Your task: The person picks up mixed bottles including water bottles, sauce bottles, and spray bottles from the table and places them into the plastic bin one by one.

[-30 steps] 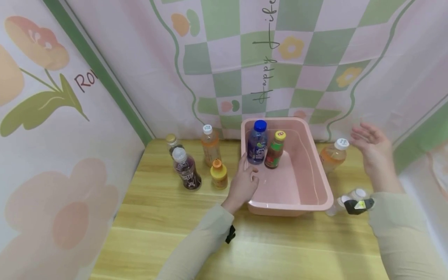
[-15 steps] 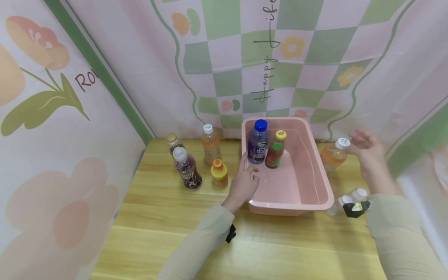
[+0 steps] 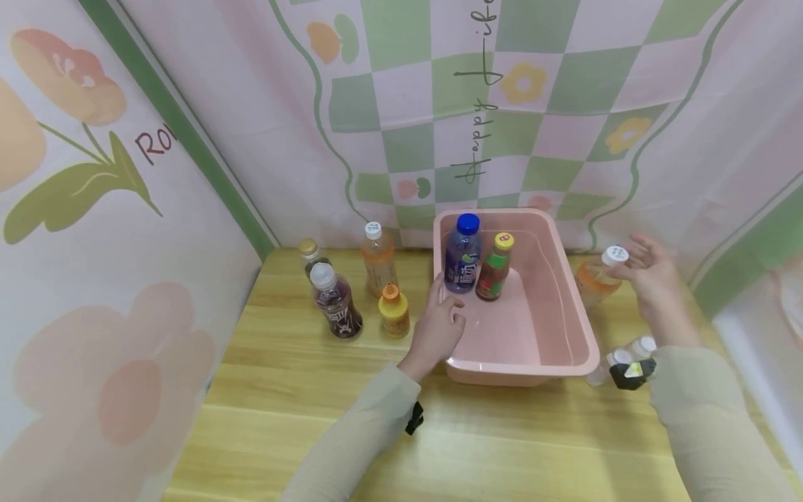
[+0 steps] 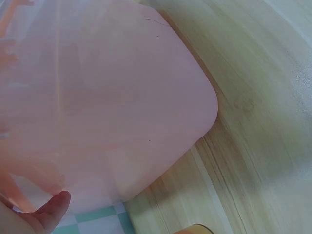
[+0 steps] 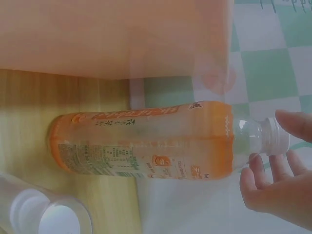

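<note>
In the head view my left hand (image 3: 436, 328) holds the left rim of a pink plastic basin (image 3: 533, 361). The left wrist view has its thumb (image 4: 56, 207) on the outside of the wall, with fingers showing faintly through it. My right hand (image 3: 655, 279) is around the white cap of an orange-labelled drink bottle (image 3: 592, 282), which stands right of the basin. Its thumb (image 5: 295, 124) and fingers lie on opposite sides of the cap, loosely bent; firm contact cannot be made out. Inside the basin stand a blue-capped bottle (image 3: 463, 261) and a yellow-capped bottle (image 3: 494, 268).
Left of the basin stand a dark drink bottle (image 3: 337, 307), a gold-capped bottle (image 3: 309, 252), another orange-labelled bottle (image 3: 379, 265) and a small yellow bottle (image 3: 394, 317). Clear containers with white lids (image 3: 644, 345) are beneath the right wrist. A patterned curtain (image 3: 408, 104) hangs behind the table.
My right hand has moved left and slightly down, from beside the orange-labelled bottle to around its cap. The left hand and the basin have stayed put.
</note>
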The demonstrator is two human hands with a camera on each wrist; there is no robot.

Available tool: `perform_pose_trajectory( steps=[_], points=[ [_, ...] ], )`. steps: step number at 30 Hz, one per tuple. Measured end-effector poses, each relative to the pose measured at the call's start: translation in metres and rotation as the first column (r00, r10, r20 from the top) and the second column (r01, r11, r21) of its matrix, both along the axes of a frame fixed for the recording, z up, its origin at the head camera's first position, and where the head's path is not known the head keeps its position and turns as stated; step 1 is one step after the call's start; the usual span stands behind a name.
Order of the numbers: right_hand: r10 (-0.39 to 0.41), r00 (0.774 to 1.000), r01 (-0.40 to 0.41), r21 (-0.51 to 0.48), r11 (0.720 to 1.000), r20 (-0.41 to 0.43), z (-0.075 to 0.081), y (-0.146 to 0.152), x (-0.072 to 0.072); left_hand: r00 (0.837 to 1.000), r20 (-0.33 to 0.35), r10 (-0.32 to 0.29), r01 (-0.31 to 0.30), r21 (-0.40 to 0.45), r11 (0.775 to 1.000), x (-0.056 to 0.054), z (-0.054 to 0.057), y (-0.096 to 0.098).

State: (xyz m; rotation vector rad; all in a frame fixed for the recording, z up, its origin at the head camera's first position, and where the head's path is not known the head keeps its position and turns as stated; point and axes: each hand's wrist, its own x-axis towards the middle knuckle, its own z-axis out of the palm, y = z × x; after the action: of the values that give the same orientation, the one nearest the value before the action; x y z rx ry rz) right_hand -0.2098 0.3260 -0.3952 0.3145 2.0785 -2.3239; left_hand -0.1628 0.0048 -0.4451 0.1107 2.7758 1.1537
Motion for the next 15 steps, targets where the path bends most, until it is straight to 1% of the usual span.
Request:
perform_pose_trajectory(
  steps=[5,8,15],
  points=[
    [-0.028,0.999,0.026,0.062,0.998,0.022,0.0013,-0.004,0.0008,1.0,0.003,0.001,-0.001,0.0,1.0,-0.0001,0.0005,0.0],
    [-0.039,0.999,0.038,0.076,0.996,0.019,0.0027,-0.0062,0.0017,1.0,0.002,0.002,-0.002,-0.003,1.0,0.0,0.0007,-0.0001],
    [-0.07,0.998,0.07,0.034,0.997,-0.005,0.0037,-0.0089,0.0014,1.0,-0.009,-0.001,0.001,-0.004,1.0,0.0002,-0.0001,-0.0003]
  ],
)
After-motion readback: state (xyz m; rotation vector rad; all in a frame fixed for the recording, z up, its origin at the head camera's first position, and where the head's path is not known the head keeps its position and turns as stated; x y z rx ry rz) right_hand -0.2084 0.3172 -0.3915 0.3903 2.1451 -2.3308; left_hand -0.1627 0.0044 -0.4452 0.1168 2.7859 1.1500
